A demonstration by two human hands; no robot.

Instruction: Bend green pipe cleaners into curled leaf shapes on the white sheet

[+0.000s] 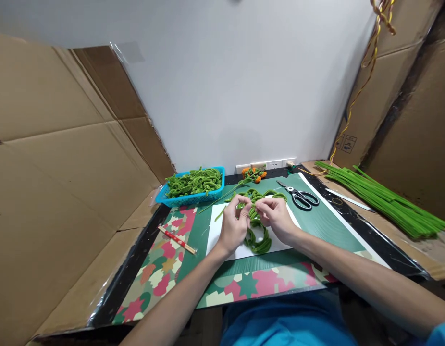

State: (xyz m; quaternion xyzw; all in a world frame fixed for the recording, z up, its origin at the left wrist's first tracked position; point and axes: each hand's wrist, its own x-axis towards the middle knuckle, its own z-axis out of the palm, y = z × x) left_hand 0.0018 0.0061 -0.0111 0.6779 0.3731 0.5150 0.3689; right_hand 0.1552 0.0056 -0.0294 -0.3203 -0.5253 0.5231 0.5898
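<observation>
My left hand (235,222) and my right hand (276,218) are close together above a white sheet (214,235), thumbs and fingers pinched. Between them is a green pipe cleaner (253,211), partly hidden by the fingers and hard to tell from the green behind it. Just below my hands, curled green pipe cleaners (260,244) form a loop on the sheet. More twisted green pieces (278,195) lie beyond my fingers, partly covered by them.
A blue basket (193,198) of green twisted pieces stands back left. Near it lie orange flowers (257,179) on a green stem. Black-handled scissors (304,200) rest right of the sheet, wrapped chopsticks (177,240) left. Long green pipe cleaners (388,204) are bundled far right. Cardboard walls (81,178) flank the table.
</observation>
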